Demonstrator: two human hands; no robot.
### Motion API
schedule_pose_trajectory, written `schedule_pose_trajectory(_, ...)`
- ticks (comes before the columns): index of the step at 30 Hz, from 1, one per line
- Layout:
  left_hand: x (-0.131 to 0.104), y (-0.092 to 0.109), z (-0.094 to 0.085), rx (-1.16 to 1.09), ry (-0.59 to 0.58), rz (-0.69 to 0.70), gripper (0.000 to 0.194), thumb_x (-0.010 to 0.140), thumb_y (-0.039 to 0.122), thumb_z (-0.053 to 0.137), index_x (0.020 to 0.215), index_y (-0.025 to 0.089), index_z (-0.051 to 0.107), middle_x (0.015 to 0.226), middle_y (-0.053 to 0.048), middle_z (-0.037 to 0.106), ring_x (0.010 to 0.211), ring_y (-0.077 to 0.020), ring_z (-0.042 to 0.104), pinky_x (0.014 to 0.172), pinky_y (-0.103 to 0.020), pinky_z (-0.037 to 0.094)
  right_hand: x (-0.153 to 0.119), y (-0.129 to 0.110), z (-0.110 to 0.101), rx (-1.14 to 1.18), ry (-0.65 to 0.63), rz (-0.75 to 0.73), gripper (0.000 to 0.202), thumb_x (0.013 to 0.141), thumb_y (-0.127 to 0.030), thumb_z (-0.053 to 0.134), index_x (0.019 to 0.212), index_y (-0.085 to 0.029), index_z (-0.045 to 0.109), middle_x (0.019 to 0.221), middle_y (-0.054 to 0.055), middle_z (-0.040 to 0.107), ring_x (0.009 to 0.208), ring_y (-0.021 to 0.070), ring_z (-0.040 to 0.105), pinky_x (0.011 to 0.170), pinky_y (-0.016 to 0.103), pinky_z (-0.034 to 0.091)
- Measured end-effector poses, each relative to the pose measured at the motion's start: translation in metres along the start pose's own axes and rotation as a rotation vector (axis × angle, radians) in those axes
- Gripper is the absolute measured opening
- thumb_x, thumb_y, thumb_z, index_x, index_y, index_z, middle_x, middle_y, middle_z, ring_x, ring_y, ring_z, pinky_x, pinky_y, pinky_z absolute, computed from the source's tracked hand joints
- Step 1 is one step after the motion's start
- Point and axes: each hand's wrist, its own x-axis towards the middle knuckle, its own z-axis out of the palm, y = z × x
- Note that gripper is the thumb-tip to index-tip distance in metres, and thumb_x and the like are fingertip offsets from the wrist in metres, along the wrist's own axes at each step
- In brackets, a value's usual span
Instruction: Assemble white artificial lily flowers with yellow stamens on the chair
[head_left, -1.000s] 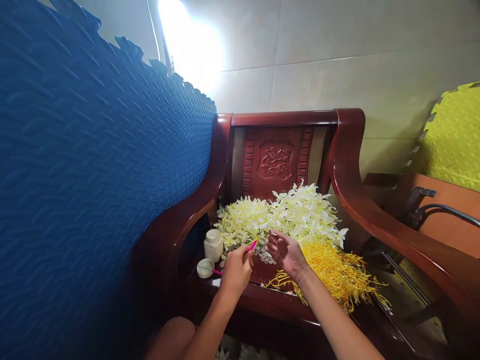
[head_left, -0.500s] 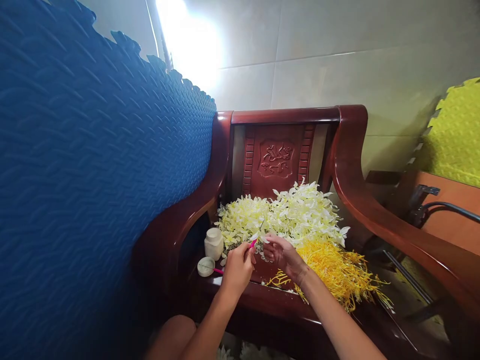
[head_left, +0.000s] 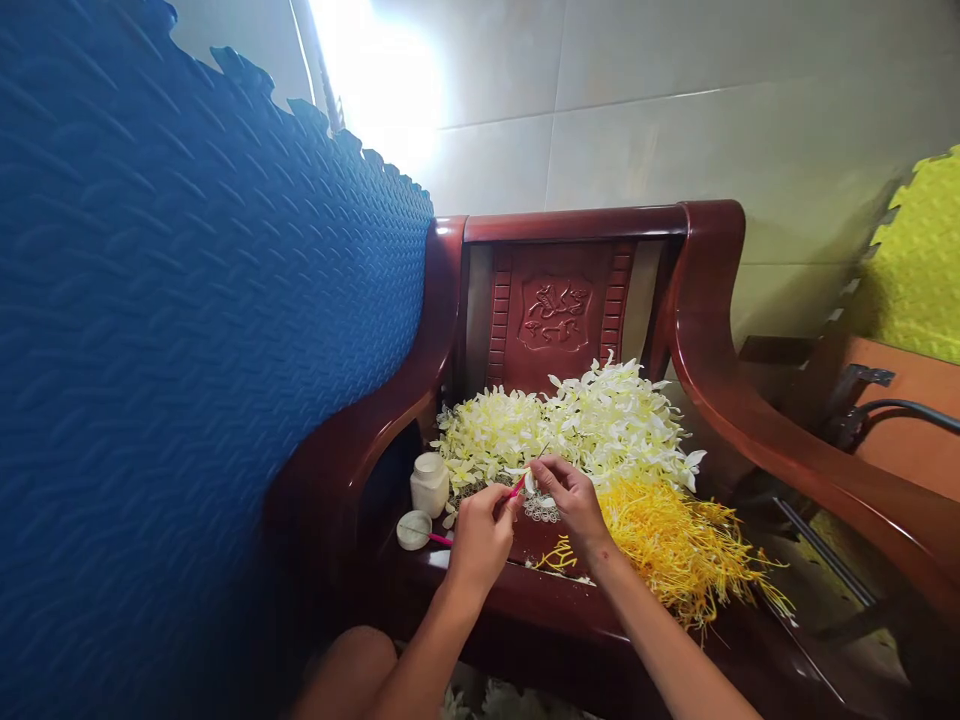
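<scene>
My left hand (head_left: 484, 532) is closed around a slim pink stick-like tool (head_left: 517, 487), whose tip reaches a small white artificial flower (head_left: 530, 480). Thumb and fingers of my right hand (head_left: 574, 500) pinch at that flower, just above the tool; the exact part gripped is partly hidden. Behind both hands lies a heap of white artificial flowers (head_left: 615, 420). Beside my right wrist spreads a bundle of thin yellow stems (head_left: 667, 545). Some small wire-like rings (head_left: 541, 508) lie under the hands.
A white jar (head_left: 429, 485) stands at the left of the wooden chair's (head_left: 570, 610) seat. In front of it is a round lid (head_left: 413, 531) with a second pink-handled tool (head_left: 439, 539) resting on it. A blue foam mat (head_left: 225, 300) rises along the left.
My right hand's fingers, spread beside the flower before, now close in a pinch at it. The left hand with the pink tool has shifted slightly right. The view has moved a little.
</scene>
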Motion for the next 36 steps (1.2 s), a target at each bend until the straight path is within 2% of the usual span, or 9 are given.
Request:
schedule_pose_trajectory(3,-0.001,0.002,-0.001,0.028,0.036,0.047,0.019,0.089,0.02,0.051,0.084,0.019,0.069,0.075,-0.002,0.067,0.068,-0.0133,0.056,0.063,-0.023,0.036,-0.001,-0.001,0.002,0.007,0.053,-0.001,0.034,0.08,-0.051,0.064,0.069,-0.019,0.064,0.061,-0.003,0.047,0.06,0.012,0.041,0.059,0.025,0.033)
schedule_pose_trajectory(6,-0.002,0.003,-0.002,0.124,0.062,0.112,0.023,0.091,0.018,0.048,0.082,0.019,0.069,0.073,-0.002,0.063,0.067,-0.0133,0.053,0.063,-0.024,0.034,0.0,-0.002,0.001,-0.014,0.084,0.018,0.035,0.076,-0.052,0.068,0.068,-0.018,0.066,0.062,-0.003,0.048,0.06,0.012,0.04,0.058,0.025,0.032)
schedule_pose_trajectory(10,-0.003,0.0,0.001,0.236,0.084,0.156,0.026,0.092,0.016,0.045,0.075,0.017,0.064,0.068,-0.002,0.056,0.063,-0.0131,0.049,0.06,-0.024,0.032,-0.002,0.001,0.004,-0.013,0.065,0.076,0.039,0.072,-0.054,0.07,0.063,-0.017,0.064,0.058,-0.004,0.046,0.058,0.0116,0.038,0.058,0.026,0.031)
schedule_pose_trajectory(19,-0.004,-0.005,0.005,0.29,0.103,0.173,0.026,0.091,0.013,0.043,0.079,0.018,0.065,0.071,-0.004,0.058,0.065,-0.0147,0.052,0.062,-0.025,0.034,-0.005,0.001,0.011,-0.026,0.033,0.138,0.048,0.068,-0.062,0.069,0.053,-0.018,0.055,0.053,-0.004,0.041,0.055,0.0113,0.036,0.055,0.026,0.031)
schedule_pose_trajectory(22,-0.001,-0.002,0.003,0.256,0.094,0.166,0.028,0.093,0.016,0.042,0.079,0.018,0.066,0.071,-0.004,0.058,0.066,-0.015,0.052,0.062,-0.025,0.034,-0.003,-0.001,0.01,-0.044,0.038,0.1,0.046,0.072,-0.061,0.067,0.057,-0.017,0.061,0.055,-0.004,0.043,0.056,0.0116,0.038,0.057,0.026,0.033)
schedule_pose_trajectory(26,0.007,0.002,0.002,0.141,0.121,0.107,0.03,0.094,0.023,0.042,0.079,0.017,0.068,0.072,-0.004,0.062,0.067,-0.0154,0.054,0.063,-0.025,0.035,0.006,-0.001,0.003,-0.088,0.024,0.082,0.049,0.077,-0.065,0.059,0.074,-0.017,0.073,0.066,0.001,0.058,0.062,0.0144,0.046,0.058,0.027,0.037)
schedule_pose_trajectory(29,0.014,0.001,0.0,0.039,0.189,0.035,0.028,0.093,0.026,0.044,0.081,0.017,0.069,0.077,-0.004,0.066,0.071,-0.0157,0.056,0.066,-0.024,0.037,0.016,0.012,-0.003,-0.223,0.075,0.089,0.058,0.089,-0.062,0.039,0.092,-0.017,0.074,0.079,0.006,0.065,0.067,0.0169,0.054,0.06,0.028,0.041)
schedule_pose_trajectory(31,0.018,-0.002,-0.003,-0.02,0.248,-0.007,0.028,0.092,0.029,0.047,0.082,0.017,0.07,0.079,-0.004,0.066,0.073,-0.0156,0.056,0.067,-0.024,0.039,0.021,0.029,-0.005,-0.463,0.09,0.093,0.054,0.093,-0.054,0.034,0.097,-0.017,0.072,0.081,0.007,0.067,0.07,0.0188,0.058,0.063,0.03,0.044)
schedule_pose_trajectory(36,0.027,-0.009,-0.022,-0.09,0.419,-0.055,0.031,0.091,0.036,0.051,0.075,0.016,0.068,0.075,-0.003,0.062,0.069,-0.0141,0.054,0.064,-0.023,0.039,0.026,0.074,0.005,-0.719,0.031,0.114,0.019,0.083,-0.029,0.056,0.092,-0.019,0.07,0.093,0.008,0.069,0.083,0.0231,0.062,0.072,0.032,0.044)
